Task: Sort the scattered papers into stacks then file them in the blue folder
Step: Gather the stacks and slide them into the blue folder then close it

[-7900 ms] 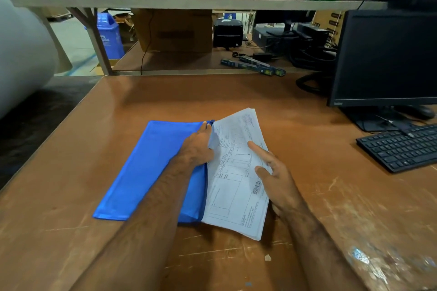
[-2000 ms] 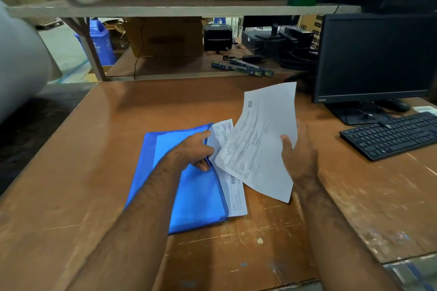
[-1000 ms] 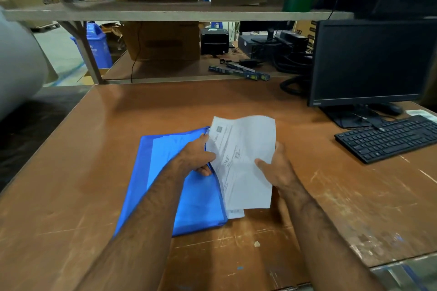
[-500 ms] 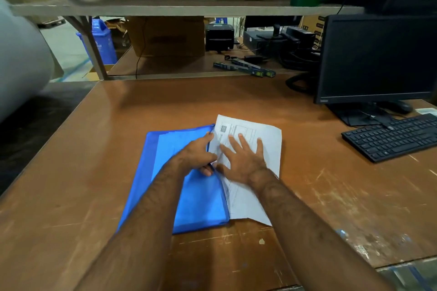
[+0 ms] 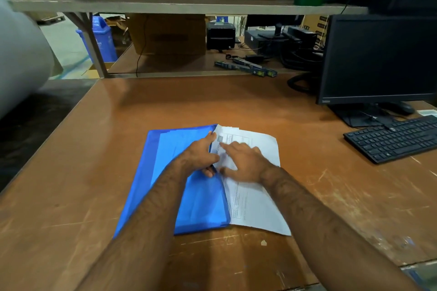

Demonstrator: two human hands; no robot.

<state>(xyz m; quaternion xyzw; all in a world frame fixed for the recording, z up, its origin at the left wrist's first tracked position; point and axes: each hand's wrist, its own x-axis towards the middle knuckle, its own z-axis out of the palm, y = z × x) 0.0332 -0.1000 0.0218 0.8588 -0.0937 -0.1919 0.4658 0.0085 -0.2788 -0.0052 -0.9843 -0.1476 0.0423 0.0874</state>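
Gripping blue folder (image 5: 189,198) edge, left hand (image 5: 201,156), right hand (image 5: 246,163) flat, fingers spread on papers (image 5: 257,210)

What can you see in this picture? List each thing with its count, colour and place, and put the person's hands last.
folder: one, blue, desk centre
papers: a few sheets, white, sticking out of the folder's right edge
desk: one, brown
monitor: one, black, right
keyboard: one, black, right
bin: one, blue, far left
left hand: one, holding the folder's edge
right hand: one, flat on the papers
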